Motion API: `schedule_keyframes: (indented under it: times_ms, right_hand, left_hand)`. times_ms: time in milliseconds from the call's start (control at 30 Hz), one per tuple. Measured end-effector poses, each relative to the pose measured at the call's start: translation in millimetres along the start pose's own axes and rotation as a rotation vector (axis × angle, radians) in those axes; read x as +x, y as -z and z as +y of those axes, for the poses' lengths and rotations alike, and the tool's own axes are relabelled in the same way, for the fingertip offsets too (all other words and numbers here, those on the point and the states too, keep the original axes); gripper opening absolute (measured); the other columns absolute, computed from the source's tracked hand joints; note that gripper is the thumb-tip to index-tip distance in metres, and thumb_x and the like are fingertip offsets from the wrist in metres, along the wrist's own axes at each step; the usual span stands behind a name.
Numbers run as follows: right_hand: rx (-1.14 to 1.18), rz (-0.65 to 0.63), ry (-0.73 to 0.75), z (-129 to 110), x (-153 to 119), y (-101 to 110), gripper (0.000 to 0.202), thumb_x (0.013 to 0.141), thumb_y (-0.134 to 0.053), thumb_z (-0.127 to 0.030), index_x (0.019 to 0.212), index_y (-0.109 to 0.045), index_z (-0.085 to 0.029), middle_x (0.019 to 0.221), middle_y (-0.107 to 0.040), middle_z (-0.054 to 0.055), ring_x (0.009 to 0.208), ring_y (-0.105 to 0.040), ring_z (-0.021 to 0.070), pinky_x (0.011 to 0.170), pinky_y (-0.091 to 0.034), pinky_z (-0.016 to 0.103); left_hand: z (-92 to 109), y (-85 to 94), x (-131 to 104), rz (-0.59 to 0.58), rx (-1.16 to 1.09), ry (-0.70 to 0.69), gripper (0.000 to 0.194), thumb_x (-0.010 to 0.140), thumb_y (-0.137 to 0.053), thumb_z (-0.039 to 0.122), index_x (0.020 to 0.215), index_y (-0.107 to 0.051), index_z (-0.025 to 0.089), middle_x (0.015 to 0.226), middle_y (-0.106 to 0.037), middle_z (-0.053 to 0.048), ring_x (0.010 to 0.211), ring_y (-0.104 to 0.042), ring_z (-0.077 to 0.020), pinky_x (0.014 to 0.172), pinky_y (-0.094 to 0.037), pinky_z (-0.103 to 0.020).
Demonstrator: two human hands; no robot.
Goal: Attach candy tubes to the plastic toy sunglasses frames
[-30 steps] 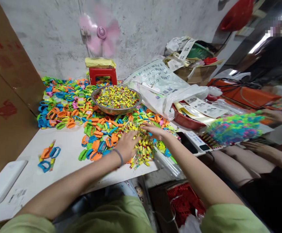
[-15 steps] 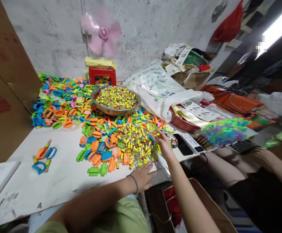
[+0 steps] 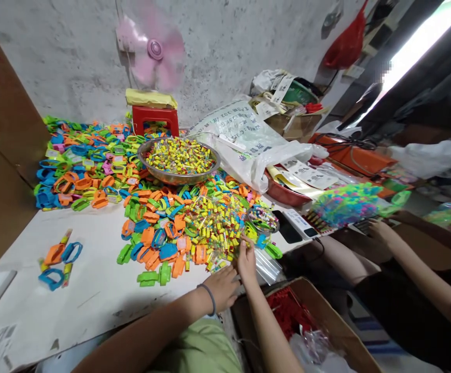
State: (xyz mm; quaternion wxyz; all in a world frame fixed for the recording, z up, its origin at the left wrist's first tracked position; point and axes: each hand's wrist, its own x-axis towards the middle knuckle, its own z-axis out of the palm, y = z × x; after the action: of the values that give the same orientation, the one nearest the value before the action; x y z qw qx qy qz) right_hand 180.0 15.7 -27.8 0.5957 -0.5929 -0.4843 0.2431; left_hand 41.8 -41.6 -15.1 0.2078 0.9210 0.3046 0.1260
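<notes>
My left hand (image 3: 222,288), a dark band at its wrist, rests at the table's front edge with fingers apart, holding nothing I can see. Close beside it, my right hand (image 3: 246,261) is at the near right side of a heap of small yellow-and-red wrapped tubes (image 3: 215,223). Its fingers are drawn together; whatever is between them cannot be made out. Toy plastic watches (image 3: 168,252) in orange, blue and green spread left of the heap. A metal bowl (image 3: 179,178) of the same tubes sits behind. Clear plastic bags (image 3: 267,267) lie right of my right hand.
Two blue watches and an orange watch (image 3: 55,254) lie with tubes at left. A phone (image 3: 286,226), a red basin (image 3: 285,192) and a white sack (image 3: 244,129) stand right. Below is an open carton (image 3: 338,324). Another person's hand (image 3: 383,230) is farther right.
My right hand has pulled back toward me and left, beside my left hand, its fingers closing up. The dish of small beads and the plastic bags now show more. The view has shifted right.
</notes>
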Motion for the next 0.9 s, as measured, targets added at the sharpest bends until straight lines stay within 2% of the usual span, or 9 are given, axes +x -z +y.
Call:
schedule_keyframes:
  times_ms: [100,233,400,533,767,900]
  right_hand:
    - [-0.002,0.018,0.03,-2,1,-16,0.045,0.093,-0.043,-0.058,0.11,-0.059,-0.019,0.125,-0.061,0.013,0.122,-0.053,0.0254,0.108,-0.034,0.045]
    - [0.003,0.091,0.071,-2,-2,-25,0.043,0.095,-0.04,-0.056,0.106,-0.059,-0.019,0.126,-0.06,0.014,0.123,-0.051,0.0245,0.108,-0.034,0.045]
    - [0.015,0.145,0.157,-6,-9,-23,0.039,0.096,-0.041,-0.052,0.103,-0.059,-0.018,0.127,-0.059,0.014,0.125,-0.05,0.0249,0.11,-0.032,0.047]
    - [0.003,0.155,0.194,-11,-15,-17,0.036,0.096,-0.042,-0.048,0.105,-0.059,-0.018,0.124,-0.059,0.013,0.124,-0.051,0.0248,0.109,-0.033,0.048]
    - [-0.06,0.154,0.211,-14,-20,-11,0.036,0.096,-0.043,-0.047,0.107,-0.061,-0.018,0.124,-0.058,0.014,0.123,-0.051,0.0249,0.109,-0.034,0.048]
    - [-0.093,0.132,0.221,-18,-19,-17,0.035,0.096,-0.044,-0.046,0.104,-0.063,-0.018,0.123,-0.059,0.014,0.122,-0.051,0.0256,0.109,-0.033,0.049]
  left_hand:
    - [4,3.2,-8,0.019,0.003,0.059,0.037,0.087,-0.062,0.03,0.12,-0.061,0.013,0.137,-0.053,-0.018,0.134,-0.046,-0.0317,0.115,-0.036,-0.047]
    - [3,9.8,-25,0.035,-0.039,0.069,0.036,0.089,-0.057,0.028,0.123,-0.061,0.014,0.146,-0.046,-0.017,0.139,-0.041,-0.0309,0.116,-0.036,-0.044]
    - [3,19.6,-44,-0.031,-0.066,0.039,0.036,0.091,-0.052,0.024,0.124,-0.063,0.015,0.15,-0.044,-0.015,0.143,-0.037,-0.0284,0.12,-0.03,-0.039]
    - [9,23.2,-53,-0.033,-0.115,0.044,0.037,0.094,-0.047,0.027,0.127,-0.062,0.019,0.152,-0.043,-0.012,0.144,-0.035,-0.0269,0.12,-0.031,-0.039]
    - [13,15.8,-68,-0.017,-0.175,0.086,0.037,0.092,-0.049,0.025,0.127,-0.062,0.021,0.154,-0.041,-0.011,0.145,-0.034,-0.0262,0.12,-0.03,-0.04]
    - [13,13.5,-64,0.031,-0.2,0.158,0.039,0.089,-0.054,0.021,0.128,-0.061,0.019,0.156,-0.037,-0.014,0.143,-0.035,-0.0288,0.119,-0.032,-0.044]
